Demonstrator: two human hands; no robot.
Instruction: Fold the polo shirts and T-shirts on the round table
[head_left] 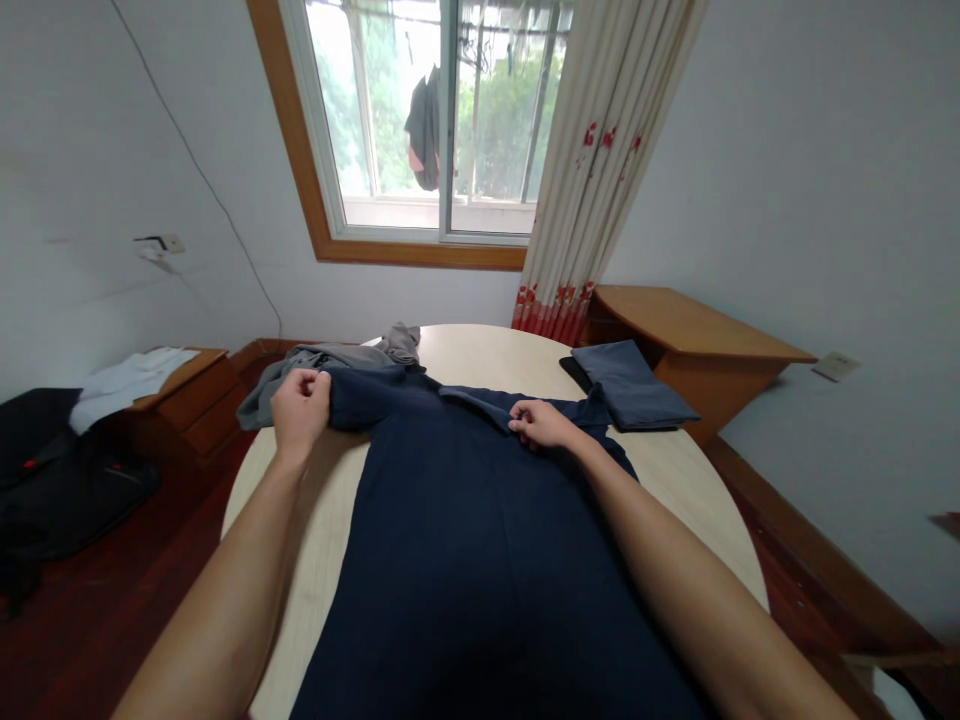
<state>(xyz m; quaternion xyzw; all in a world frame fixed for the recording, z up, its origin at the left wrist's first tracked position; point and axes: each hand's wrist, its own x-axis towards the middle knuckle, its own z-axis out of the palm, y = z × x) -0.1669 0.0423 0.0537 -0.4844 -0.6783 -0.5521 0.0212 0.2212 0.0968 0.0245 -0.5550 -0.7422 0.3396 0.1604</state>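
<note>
A dark navy shirt (pixel 480 540) lies spread over a round light-wood table (pixel 697 480), running from the near edge toward the middle. My left hand (pixel 300 405) is closed in a fist on the shirt's left sleeve end. My right hand (pixel 541 423) pinches the fabric near the collar, fingers curled. Both forearms reach out over the garment.
A crumpled grey garment (pixel 330 360) lies at the table's far left. A folded blue-grey cloth (pixel 634 385) sits at the far right. Beyond are a wooden desk (pixel 690 330), a curtain (pixel 600 170), a window, a low cabinet (pixel 187 395) with white cloth, and a black bag (pixel 52 470).
</note>
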